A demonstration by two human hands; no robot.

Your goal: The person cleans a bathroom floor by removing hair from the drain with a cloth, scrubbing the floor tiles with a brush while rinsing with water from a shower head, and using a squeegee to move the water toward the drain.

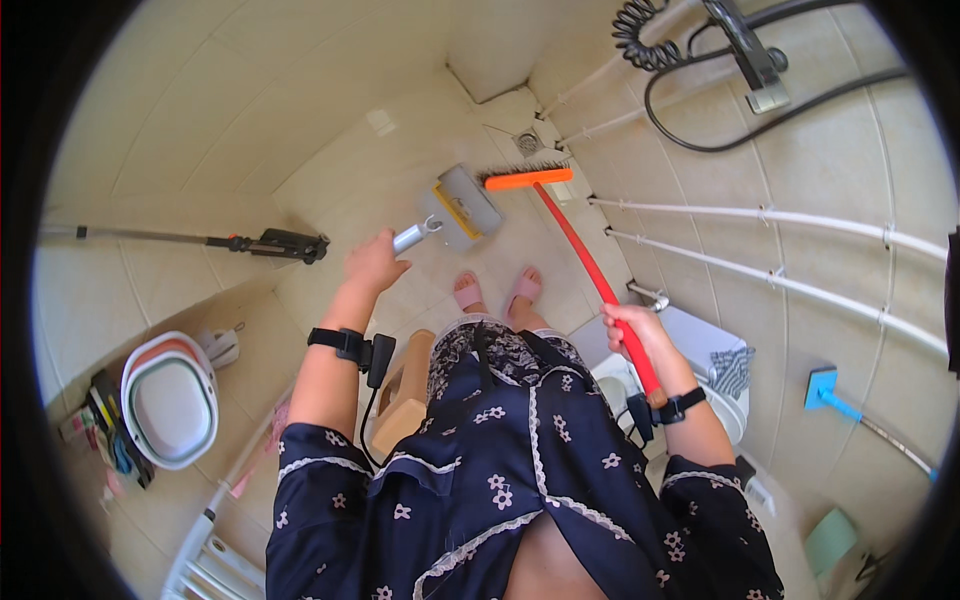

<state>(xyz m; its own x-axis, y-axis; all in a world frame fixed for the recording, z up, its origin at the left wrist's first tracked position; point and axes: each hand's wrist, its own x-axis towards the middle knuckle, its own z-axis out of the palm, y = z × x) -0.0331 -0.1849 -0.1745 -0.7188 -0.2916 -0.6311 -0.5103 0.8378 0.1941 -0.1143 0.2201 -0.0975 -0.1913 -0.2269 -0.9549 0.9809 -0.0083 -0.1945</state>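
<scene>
My left hand (374, 262) is closed round the pale metal handle of a long-handled dustpan. The grey dustpan (472, 205), with a yellow strip across its back, is low over the tiled floor ahead of my feet; whether it touches the floor I cannot tell. In my right hand (642, 334) is the red shaft of a broom. Its orange head (528, 180) with dark bristles lies just right of and slightly beyond the dustpan, bristles turned toward the far corner. The top end of the red shaft points back toward my right forearm.
Beyond the broom is a floor drain (527, 144). White pipes (770, 217) run along the right wall, below a black coiled hose (645, 38). A toilet (730, 410) stands at my right, a tan stool (405, 395) at my left. Folding basins (170, 400) hang on the left wall.
</scene>
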